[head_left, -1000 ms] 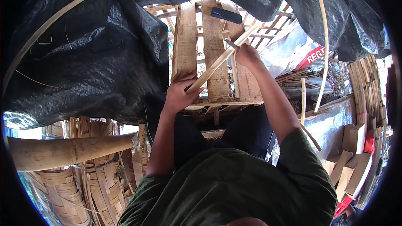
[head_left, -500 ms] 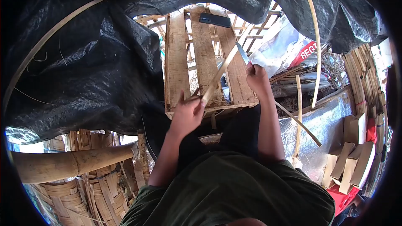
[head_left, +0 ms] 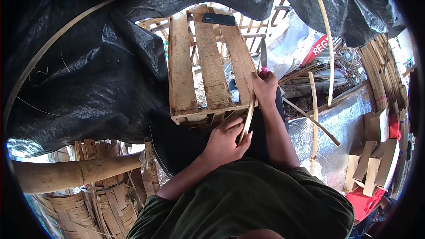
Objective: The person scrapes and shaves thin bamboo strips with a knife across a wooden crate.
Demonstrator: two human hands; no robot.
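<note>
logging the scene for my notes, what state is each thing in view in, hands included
Left hand: closed around the strip's near end
Right hand: closed on the knife's handle
Pale strip: held, slanting away from the person
Knife: blade bare, pointing away
Phone: lying flat on the crate
Wooden crate: slatted side up
Black sheeting: hanging, creased

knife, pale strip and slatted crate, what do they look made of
Knife: metal blade, probably steel, judging by its smooth grey look; the handle is mostly hidden.
Pale strip: likely split bamboo, possibly wood; straw-coloured and smooth-looking.
Slatted crate: wood, apparently unvarnished, with visible grain and a dull, rough face.
</note>
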